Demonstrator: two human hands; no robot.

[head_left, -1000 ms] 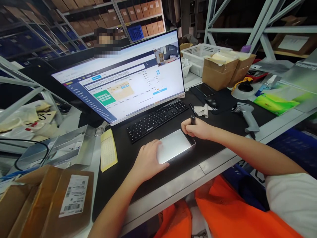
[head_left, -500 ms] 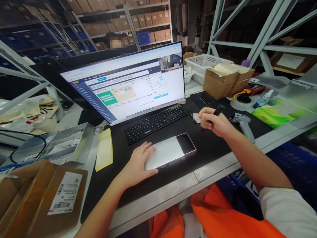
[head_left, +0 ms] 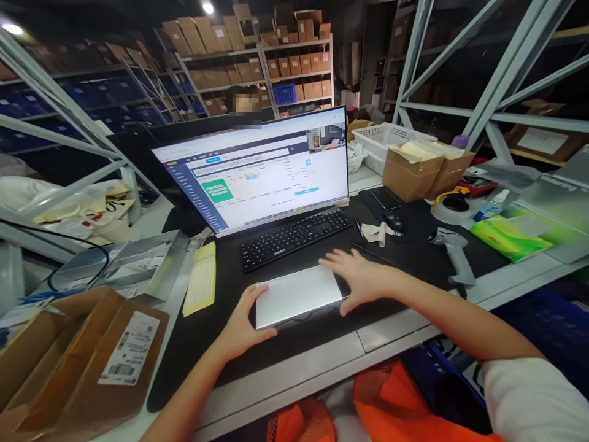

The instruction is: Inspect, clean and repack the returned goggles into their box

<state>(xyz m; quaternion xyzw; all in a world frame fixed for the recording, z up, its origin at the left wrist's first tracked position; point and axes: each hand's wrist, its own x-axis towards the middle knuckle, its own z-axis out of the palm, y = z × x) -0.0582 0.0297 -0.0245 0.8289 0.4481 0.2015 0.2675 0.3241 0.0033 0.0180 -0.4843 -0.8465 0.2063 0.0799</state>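
A flat silver box (head_left: 297, 298) lies on the black desk mat, its right end partly hidden. My left hand (head_left: 242, 322) holds its left end, thumb on the near edge and fingers on the far edge. Over the right end is my right hand (head_left: 361, 279), fingers spread and thumb close to the near corner; whether it presses on the box I cannot tell. Just beyond that hand lies a thin black pen (head_left: 372, 253). Behind the box stands a black keyboard (head_left: 297, 238), with a crumpled whitish piece (head_left: 378, 234) to its right.
A monitor (head_left: 262, 178) rises behind the keyboard. To the left are a yellow pad (head_left: 200, 279), a metal tray (head_left: 151, 270) and a cardboard box (head_left: 124, 356). At right lie a mouse (head_left: 392, 222), barcode scanner (head_left: 455, 255) and tape roll (head_left: 451, 205). A person sits beyond the monitor.
My right hand has let go of the black pen and come down to the box's right end. My left hand has moved from lying on the box to gripping its left end.
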